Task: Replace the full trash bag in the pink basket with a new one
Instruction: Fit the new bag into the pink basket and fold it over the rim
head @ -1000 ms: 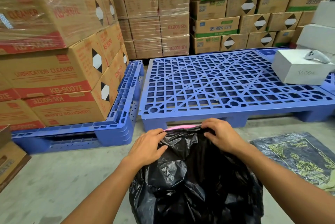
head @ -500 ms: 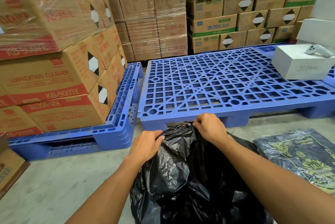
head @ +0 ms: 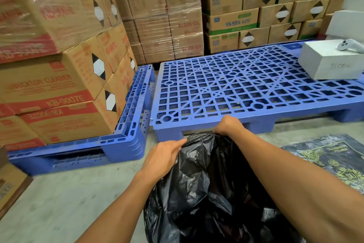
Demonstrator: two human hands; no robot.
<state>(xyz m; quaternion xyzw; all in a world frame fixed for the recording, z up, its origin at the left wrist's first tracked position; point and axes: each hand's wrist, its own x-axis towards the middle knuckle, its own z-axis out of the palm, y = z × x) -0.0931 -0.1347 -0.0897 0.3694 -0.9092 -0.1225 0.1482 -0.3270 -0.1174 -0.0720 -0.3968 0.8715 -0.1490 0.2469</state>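
Note:
A full black trash bag (head: 206, 189) fills the lower middle of the head view, crumpled and bulging. My left hand (head: 161, 159) pinches its plastic at the upper left edge. My right hand (head: 228, 126) is closed on the gathered top of the bag at the far side. The bag hides the pink basket completely. A flat pack of new dark bags with gold print (head: 332, 160) lies on the floor to the right.
A blue plastic pallet (head: 246, 89) lies just beyond the bag, with a white box (head: 331, 63) and a white controller (head: 350, 45) on its right end. Stacked cardboard cartons (head: 51, 77) stand on another blue pallet at the left. Bare concrete floor (head: 65, 199) lies to the left.
Both hands have drawn the bag's opening together and lifted it toward the far side. The pink rim seen a second ago is now covered by black plastic.

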